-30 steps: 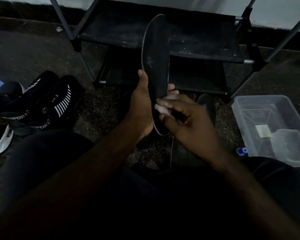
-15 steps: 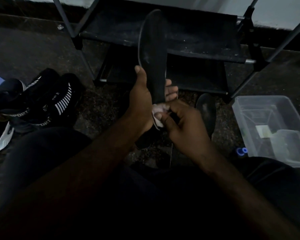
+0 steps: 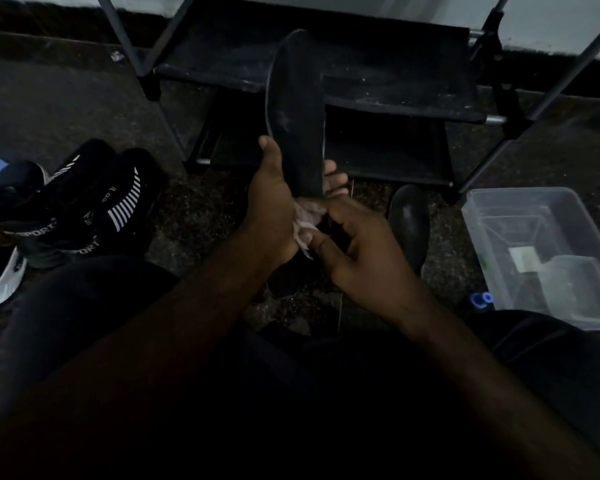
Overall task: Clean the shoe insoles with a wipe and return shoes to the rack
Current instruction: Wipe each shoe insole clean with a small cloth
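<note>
The left hand (image 3: 271,206) grips a long black insole (image 3: 297,109) upright; the right hand (image 3: 357,251) pinches a crumpled white wipe (image 3: 303,220) against its lower end, which is hidden behind both hands.

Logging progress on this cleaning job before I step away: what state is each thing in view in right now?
insole: upright, gripped by the left hand.
wipe: crumpled, pinched by the right hand at the insole's lower end.
black sneakers: on the floor at left, not on the rack.
clear bin: open on top, on the floor at right.
</note>
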A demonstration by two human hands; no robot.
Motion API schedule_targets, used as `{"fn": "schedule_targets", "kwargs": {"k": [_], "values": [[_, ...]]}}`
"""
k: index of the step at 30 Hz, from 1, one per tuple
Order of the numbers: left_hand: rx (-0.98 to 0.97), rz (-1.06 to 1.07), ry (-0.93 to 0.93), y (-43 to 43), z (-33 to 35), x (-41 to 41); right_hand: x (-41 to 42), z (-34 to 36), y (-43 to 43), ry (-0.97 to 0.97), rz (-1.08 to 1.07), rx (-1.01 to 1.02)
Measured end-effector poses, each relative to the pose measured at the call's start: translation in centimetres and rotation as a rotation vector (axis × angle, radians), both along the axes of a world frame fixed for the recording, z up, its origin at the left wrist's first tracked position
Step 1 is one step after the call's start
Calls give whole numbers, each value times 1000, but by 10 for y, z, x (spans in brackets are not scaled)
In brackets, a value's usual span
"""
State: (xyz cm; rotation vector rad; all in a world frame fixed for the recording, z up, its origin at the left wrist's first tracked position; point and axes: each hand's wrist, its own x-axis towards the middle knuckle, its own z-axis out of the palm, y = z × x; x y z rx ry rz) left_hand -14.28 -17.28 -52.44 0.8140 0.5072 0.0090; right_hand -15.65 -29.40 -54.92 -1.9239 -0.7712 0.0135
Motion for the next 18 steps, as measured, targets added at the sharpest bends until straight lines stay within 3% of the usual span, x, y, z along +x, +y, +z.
{"fn": "schedule_targets", "kwargs": {"k": [9, 15, 18], "values": [[35, -219, 87, -15, -13, -12, 2, -12, -1, 40, -205, 33], [37, 4, 13, 1, -2, 2, 2, -6, 2, 12, -76, -9], [77, -69, 24, -5, -6, -4, -1, -11, 3, -49, -148, -58]]}}
